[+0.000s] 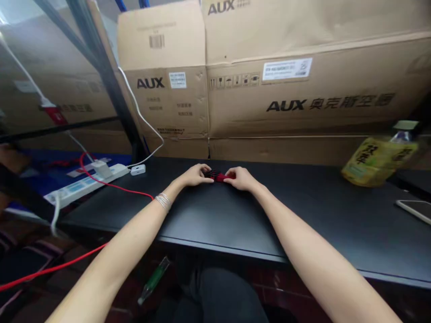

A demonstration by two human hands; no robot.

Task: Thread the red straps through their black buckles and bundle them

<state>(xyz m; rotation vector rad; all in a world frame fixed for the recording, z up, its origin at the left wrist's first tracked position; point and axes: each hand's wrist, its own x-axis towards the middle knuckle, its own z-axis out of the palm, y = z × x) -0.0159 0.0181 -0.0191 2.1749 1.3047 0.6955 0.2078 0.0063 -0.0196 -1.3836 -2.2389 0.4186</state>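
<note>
Across the matte black desk (215, 229), the left hand (194, 175) and right hand (240, 178) are gripping, fingers closed, a small red-and-black plastic object (215, 176) from either end; it seems light and stiff, easiest held there. Brown cardboard AUX cartons (296, 107) are standing behind.

one camera is worn on the person's head, it looks forward and down, from quite near, at the left hand (193, 175) and right hand (241, 178) in the middle of the black counter (215, 224).
</note>
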